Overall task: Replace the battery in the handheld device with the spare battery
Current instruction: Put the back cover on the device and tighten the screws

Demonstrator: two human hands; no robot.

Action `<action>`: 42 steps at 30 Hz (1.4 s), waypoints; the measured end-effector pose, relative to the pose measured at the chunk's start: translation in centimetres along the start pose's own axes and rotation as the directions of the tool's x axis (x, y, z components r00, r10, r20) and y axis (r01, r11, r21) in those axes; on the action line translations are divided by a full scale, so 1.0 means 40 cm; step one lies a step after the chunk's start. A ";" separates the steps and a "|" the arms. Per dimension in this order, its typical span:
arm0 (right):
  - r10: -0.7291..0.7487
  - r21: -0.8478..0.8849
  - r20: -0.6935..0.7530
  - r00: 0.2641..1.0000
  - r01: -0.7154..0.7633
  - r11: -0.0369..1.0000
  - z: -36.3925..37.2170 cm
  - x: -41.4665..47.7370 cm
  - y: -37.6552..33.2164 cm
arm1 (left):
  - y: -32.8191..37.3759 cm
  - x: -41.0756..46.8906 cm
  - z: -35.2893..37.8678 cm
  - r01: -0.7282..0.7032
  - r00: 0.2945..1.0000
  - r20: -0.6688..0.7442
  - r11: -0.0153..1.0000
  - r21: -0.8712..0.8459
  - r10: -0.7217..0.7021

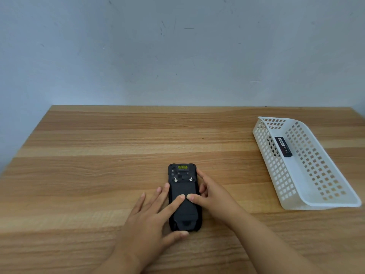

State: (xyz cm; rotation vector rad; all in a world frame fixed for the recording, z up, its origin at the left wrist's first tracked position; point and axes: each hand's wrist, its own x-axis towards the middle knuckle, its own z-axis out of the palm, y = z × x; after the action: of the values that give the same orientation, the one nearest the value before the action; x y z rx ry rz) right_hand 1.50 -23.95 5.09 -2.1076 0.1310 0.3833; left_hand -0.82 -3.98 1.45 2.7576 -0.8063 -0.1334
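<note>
A black handheld device [183, 186] lies face down on the wooden table [98, 165], its back cover on and two silver latches near its top. My left hand [154, 218] rests on it from the left, index fingertip on the cover and thumb at its near end. My right hand [209, 194] lies along its right side, with the index fingertip on the cover touching the left one. A black spare battery [283, 146] lies inside the white basket [320, 202] at the right.
The white perforated plastic basket stands at the table's right side, angled toward the near right. A pale wall rises behind the table's far edge. Bare wood surrounds the device on the left and beyond it.
</note>
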 end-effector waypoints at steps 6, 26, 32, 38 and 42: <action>-0.020 -0.084 0.025 0.999 0.022 0.996 -0.011 0.004 -0.013 | 0.004 -0.001 0.001 -0.004 0.999 -0.041 1.000 -0.019 0.003; -0.170 -0.437 -0.031 0.985 0.140 0.888 -0.014 -0.015 -0.006 | -0.003 -0.001 0.008 -0.008 0.999 -0.040 1.000 -0.023 0.007; -0.180 -0.494 -0.005 0.984 0.154 0.856 -0.018 -0.020 -0.012 | 0.001 -0.002 0.003 -0.004 0.999 -0.041 1.000 -0.025 0.003; -0.212 -0.530 -0.011 0.977 0.174 0.830 -0.014 -0.032 -0.015 | 0.002 -0.001 0.002 0.000 0.999 -0.039 1.000 -0.019 0.000; -0.222 -0.527 -0.028 0.975 0.174 0.832 -0.012 -0.029 -0.017 | 0.003 -0.001 0.000 -0.005 0.999 -0.045 1.000 -0.022 0.004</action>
State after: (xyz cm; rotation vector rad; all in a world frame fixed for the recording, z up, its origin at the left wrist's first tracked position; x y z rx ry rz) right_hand 0.66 -24.04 6.23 -2.6507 -0.1636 0.2123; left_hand -0.91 -4.08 1.49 2.7282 -0.7943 -0.0789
